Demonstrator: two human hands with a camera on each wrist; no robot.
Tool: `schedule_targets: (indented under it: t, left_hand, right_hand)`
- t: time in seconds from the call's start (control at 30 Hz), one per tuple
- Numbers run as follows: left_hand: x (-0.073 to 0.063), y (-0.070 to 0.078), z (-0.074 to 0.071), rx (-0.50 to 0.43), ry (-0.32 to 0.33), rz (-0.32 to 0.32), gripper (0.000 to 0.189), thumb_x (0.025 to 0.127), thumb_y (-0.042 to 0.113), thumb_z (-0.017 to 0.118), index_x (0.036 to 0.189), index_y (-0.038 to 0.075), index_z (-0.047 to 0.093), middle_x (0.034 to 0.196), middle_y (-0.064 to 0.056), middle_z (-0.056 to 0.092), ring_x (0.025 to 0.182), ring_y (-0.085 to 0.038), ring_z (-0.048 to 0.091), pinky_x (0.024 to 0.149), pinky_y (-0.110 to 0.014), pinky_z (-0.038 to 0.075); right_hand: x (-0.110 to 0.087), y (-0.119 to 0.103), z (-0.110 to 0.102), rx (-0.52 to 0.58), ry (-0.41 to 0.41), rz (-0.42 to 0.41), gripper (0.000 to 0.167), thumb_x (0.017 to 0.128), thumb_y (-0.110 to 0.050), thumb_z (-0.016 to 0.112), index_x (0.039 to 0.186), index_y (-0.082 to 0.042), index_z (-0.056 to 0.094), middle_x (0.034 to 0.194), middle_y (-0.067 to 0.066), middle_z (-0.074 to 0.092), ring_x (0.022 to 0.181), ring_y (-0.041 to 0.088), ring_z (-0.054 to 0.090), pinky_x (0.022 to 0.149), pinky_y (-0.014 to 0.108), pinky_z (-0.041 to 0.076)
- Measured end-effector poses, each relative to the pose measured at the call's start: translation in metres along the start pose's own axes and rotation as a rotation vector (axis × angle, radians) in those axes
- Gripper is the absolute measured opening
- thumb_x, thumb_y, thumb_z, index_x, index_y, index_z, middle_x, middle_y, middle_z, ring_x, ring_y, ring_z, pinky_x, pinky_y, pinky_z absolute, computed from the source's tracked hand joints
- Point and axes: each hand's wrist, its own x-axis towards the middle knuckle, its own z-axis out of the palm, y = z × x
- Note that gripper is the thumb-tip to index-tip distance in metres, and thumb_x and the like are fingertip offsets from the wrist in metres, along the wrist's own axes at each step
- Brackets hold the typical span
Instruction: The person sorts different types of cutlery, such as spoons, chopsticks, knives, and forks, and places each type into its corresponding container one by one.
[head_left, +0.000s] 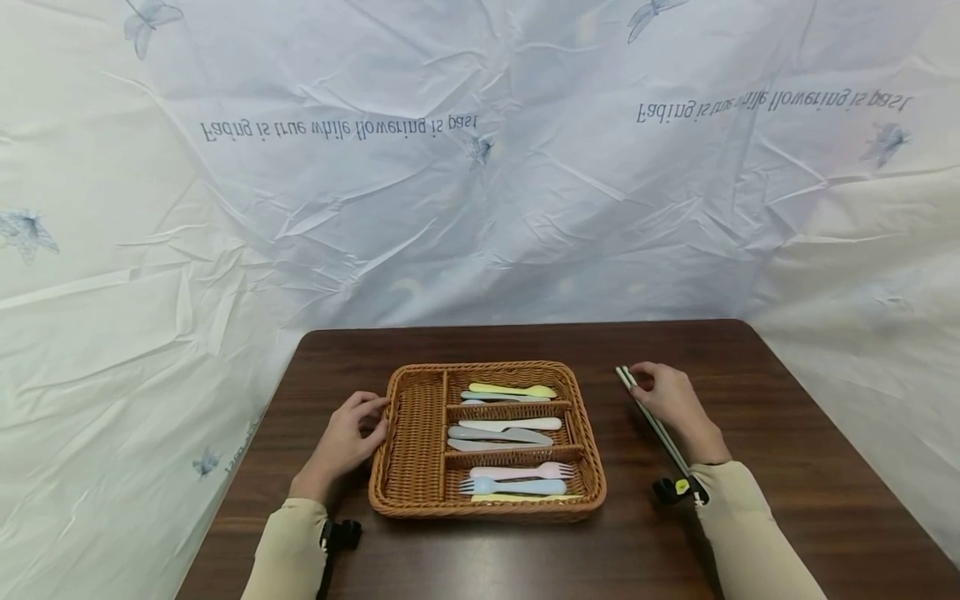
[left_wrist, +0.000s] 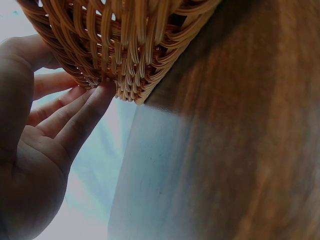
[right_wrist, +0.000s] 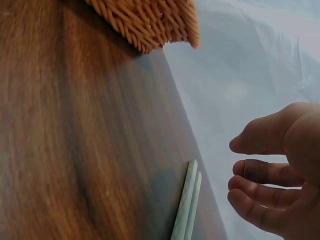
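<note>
A brown wicker basket [head_left: 414, 510] with dividers sits mid-table. My left hand [head_left: 351, 437] is at its left side, with relaxed fingers [left_wrist: 82, 117] touching the woven outer wall. To the right of the basket lies a pair of pale green chopsticks [head_left: 658, 431], side by side and slanting toward my right sleeve. My right hand [head_left: 670, 402] hovers beside their far end. In the right wrist view, its thumb and fingers [right_wrist: 257, 197] are apart with nothing between them, and the chopsticks [right_wrist: 187, 207] are off the fingertips.
Yellow and green spoons [head_left: 517, 390] lie in the back compartment, pale and grey knives [head_left: 498, 435] in the middle one, and pink, blue and yellow forks [head_left: 525, 487] in front. A pale printed sheet [head_left: 480, 233] hangs behind the dark wooden table [head_left: 465, 558].
</note>
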Motion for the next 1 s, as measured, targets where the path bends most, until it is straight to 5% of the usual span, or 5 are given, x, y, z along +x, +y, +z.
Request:
schedule_targets:
  t: [0.43, 0.77, 1.0]
  left_hand:
    - [0.001, -0.001, 0.0, 0.003, 0.004, 0.006, 0.032, 0.091, 0.005, 0.064, 0.122, 0.0, 0.064, 0.113, -0.011, 0.055, 0.088, -0.017, 0.065, 0.073, -0.028, 0.06]
    - [0.0, 0.0, 0.0, -0.002, 0.002, -0.001, 0.033, 0.09, 0.003, 0.064, 0.122, -0.002, 0.064, 0.112, -0.011, 0.055, 0.088, -0.017, 0.066, 0.073, -0.029, 0.06]
    - [0.001, 0.001, 0.0, -0.001, 0.001, -0.006, 0.032, 0.09, 0.004, 0.064, 0.122, -0.002, 0.064, 0.112, -0.01, 0.055, 0.088, -0.017, 0.066, 0.073, -0.029, 0.06]
  right_hand:
    - [-0.003, 0.015, 0.007, -0.067, -0.04, 0.029, 0.035, 0.09, -0.01, 0.065, 0.122, 0.001, 0.063, 0.104, 0.021, 0.066, 0.089, 0.033, 0.062, 0.068, 0.045, 0.051]
    - [-0.005, 0.024, 0.013, -0.079, -0.089, 0.068, 0.034, 0.09, -0.01, 0.064, 0.122, 0.0, 0.063, 0.096, 0.017, 0.064, 0.072, 0.024, 0.055, 0.057, 0.035, 0.043]
    - [-0.006, 0.027, 0.014, -0.082, -0.082, 0.081, 0.034, 0.09, -0.009, 0.064, 0.123, 0.0, 0.063, 0.103, 0.022, 0.066, 0.071, 0.023, 0.056, 0.056, 0.033, 0.043]
